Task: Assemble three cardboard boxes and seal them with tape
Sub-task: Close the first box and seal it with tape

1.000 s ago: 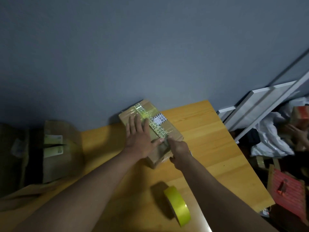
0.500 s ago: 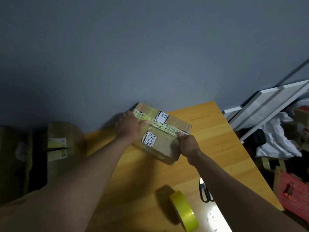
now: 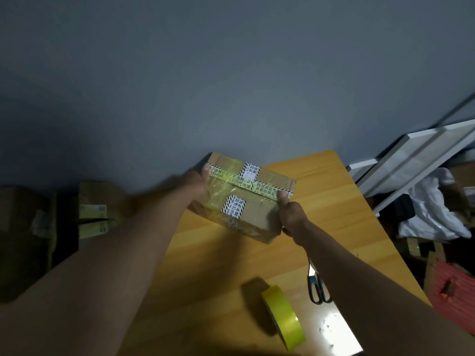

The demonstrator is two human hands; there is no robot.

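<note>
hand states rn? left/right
Left hand: grips the taped cardboard box at its left end.
Right hand: grips the box's right end, thumb on top.

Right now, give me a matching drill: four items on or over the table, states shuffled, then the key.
Items:
1. cardboard box
2. tape roll
3. scissors
4. left hand

States:
A. lying flat on the table, partly hidden by the right forearm
B. gripping the box's left end
C. standing on edge, untouched
D. held at both ends, yellow tape along its top

Pairs: 1-D, 2-C, 3-A, 4-B
</note>
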